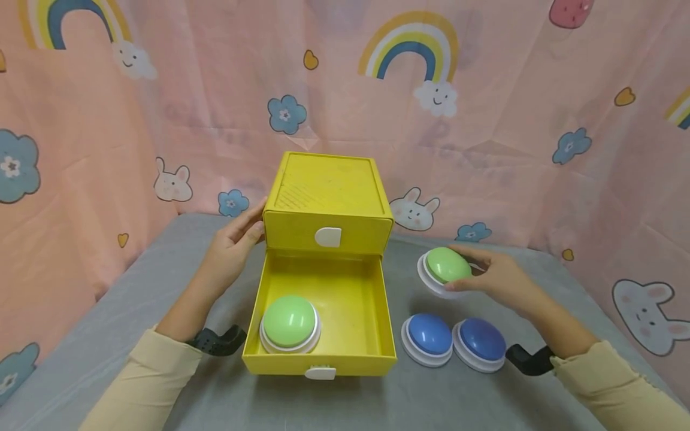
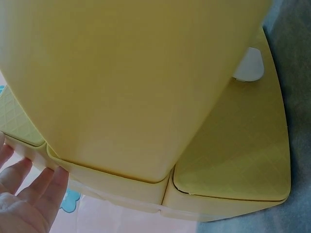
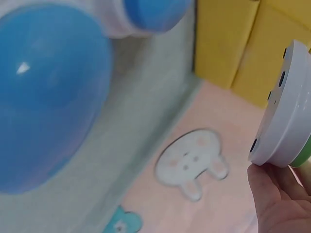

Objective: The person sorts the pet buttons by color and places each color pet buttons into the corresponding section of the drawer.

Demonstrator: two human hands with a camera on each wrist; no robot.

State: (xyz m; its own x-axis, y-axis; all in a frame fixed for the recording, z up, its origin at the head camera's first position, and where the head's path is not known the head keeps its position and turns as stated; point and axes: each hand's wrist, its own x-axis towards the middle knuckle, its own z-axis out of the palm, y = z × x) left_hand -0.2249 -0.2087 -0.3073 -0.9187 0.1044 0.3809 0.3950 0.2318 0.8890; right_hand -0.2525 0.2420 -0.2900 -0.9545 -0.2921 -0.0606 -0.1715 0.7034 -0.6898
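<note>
A yellow two-drawer box stands mid-table, its lower drawer pulled out and its upper drawer closed. Inside the lower drawer, at the front left, lies a green push button with a white base. My left hand rests against the box's left side; in the left wrist view its fingers lie fairly straight along the yellow wall. To the right of the box, my right hand grips a second green push button by its rim, tilted above the table. Its underside shows in the right wrist view.
Two blue push buttons, a left one and a right one, sit side by side on the grey tabletop, right of the drawer. A pink patterned curtain hangs behind and at both sides.
</note>
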